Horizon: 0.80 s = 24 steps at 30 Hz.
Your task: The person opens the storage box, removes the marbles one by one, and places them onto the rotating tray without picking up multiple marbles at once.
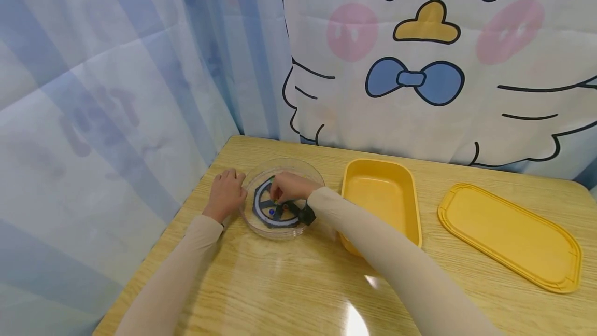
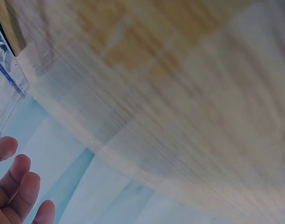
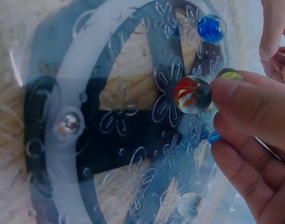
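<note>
A clear glass bowl [image 1: 255, 226] with a flower pattern stands on the wooden table, over a dark wheel-shaped stand [image 1: 259, 206]. Inside it, my right hand [image 1: 291, 186] pinches a yellow-green marble [image 3: 230, 74] between thumb and forefinger. A red-and-clear marble [image 3: 189, 95] sits right at the thumb tip. Other marbles lie in the bowl: a blue one [image 3: 211, 28], a clear one [image 3: 189, 204] and a shiny one [image 3: 69, 123]. My left hand [image 1: 226, 194] is at the bowl's left rim, thumb toward it. Its fingers [image 2: 28, 191] are loosely bent around nothing.
Just right of the bowl stands a yellow tub [image 1: 412, 206], partly behind my right sleeve. Its flat yellow lid [image 1: 510, 237] lies farther right. A striped curtain [image 1: 116, 92] runs along the table's left edge, and a printed curtain [image 1: 420, 118] hangs behind.
</note>
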Motion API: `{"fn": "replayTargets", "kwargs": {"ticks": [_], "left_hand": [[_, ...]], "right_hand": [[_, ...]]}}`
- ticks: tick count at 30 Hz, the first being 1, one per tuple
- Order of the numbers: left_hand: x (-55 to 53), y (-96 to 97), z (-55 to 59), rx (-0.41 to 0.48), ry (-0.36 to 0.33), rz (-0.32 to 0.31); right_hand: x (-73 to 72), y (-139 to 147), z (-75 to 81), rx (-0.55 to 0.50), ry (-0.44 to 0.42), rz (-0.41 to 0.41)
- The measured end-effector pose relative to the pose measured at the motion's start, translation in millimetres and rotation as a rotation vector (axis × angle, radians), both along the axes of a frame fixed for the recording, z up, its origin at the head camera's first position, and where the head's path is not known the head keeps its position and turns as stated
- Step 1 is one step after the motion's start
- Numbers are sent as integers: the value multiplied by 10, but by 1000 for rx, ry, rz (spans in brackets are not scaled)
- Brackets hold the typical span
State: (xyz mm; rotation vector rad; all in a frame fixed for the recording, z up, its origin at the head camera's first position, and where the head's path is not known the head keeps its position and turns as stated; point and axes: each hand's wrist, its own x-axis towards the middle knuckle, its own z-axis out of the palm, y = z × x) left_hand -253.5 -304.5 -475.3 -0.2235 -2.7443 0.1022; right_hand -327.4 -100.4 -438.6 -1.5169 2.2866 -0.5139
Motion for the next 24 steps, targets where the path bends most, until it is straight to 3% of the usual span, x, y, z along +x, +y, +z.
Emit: {"fn": "replayTargets", "kwargs": {"ticks": [15,24], "left_hand": [[2,10,10,25,-38,13],[6,2,1,23,-11,-1]], "right_hand": [[6,-8,-17,42,14,14],[-6,-7,-25,36,-2,6]]}}
